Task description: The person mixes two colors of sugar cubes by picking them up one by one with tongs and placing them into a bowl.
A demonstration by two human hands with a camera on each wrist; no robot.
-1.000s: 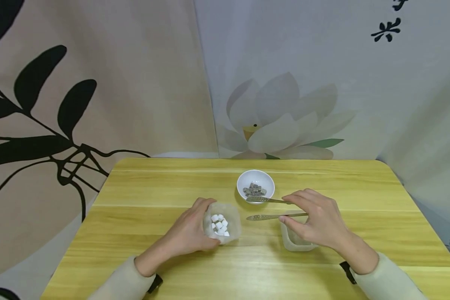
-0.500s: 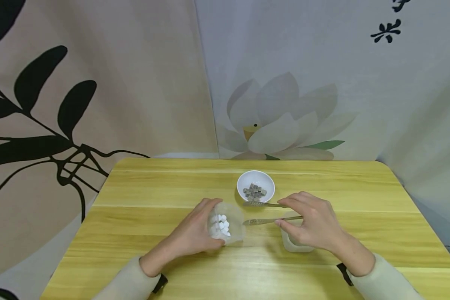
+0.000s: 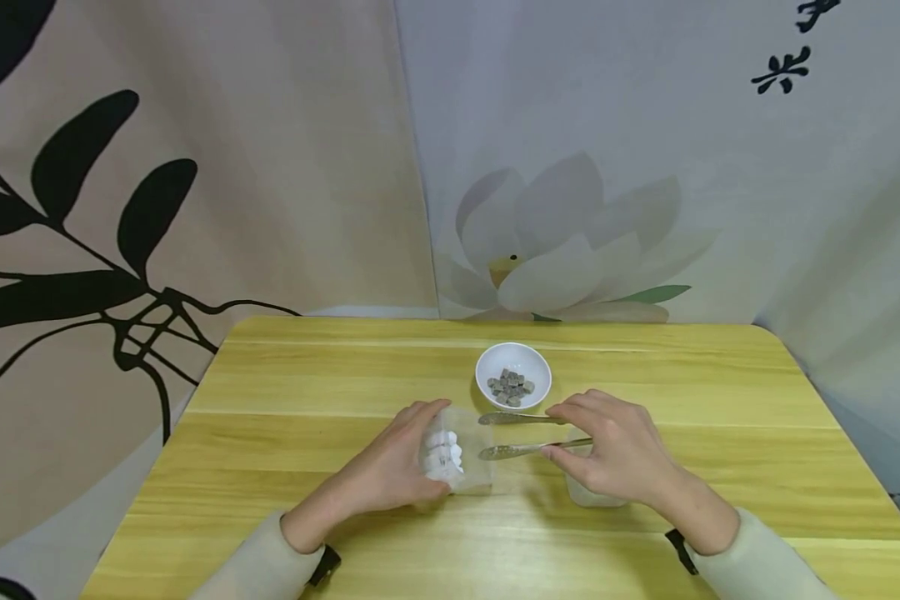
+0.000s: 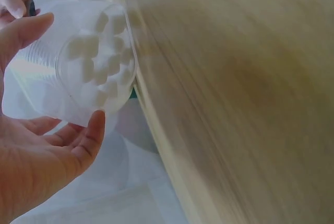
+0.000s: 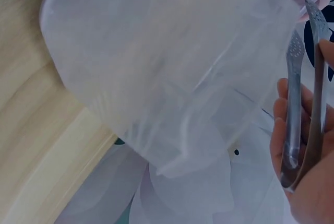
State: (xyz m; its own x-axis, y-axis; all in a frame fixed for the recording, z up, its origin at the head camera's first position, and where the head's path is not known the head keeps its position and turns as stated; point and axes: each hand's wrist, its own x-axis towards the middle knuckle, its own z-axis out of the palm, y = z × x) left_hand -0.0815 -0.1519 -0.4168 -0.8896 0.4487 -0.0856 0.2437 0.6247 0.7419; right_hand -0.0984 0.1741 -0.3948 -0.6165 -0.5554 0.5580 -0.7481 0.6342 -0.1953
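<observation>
In the head view my left hand [image 3: 390, 462] grips a clear plastic tub [image 3: 478, 479] by its side, fingers at the far wall and thumb at the near one. The tub leans with its mouth to the right. White cubes [image 4: 104, 51] lie bunched inside it. My right hand [image 3: 618, 446] holds metal tongs [image 3: 512, 452], thumb on one arm and fingers on the other. Their arms are spread, and the perforated tips point left, right at the tub's mouth. The right wrist view shows the same tongs [image 5: 294, 98] at its right edge.
A second translucent tub [image 3: 592, 497] stands partly hidden beneath my right hand; it fills much of the right wrist view. Behind the tongs sits a white bowl [image 3: 495, 358] with several grey cubes [image 3: 510, 386]. All stand on a wooden table [image 3: 330, 358] backed by a printed curtain.
My left hand has tipped the tub over to the right, and the white cubes have shifted inside it. My right hand has moved left and slightly nearer with the tongs.
</observation>
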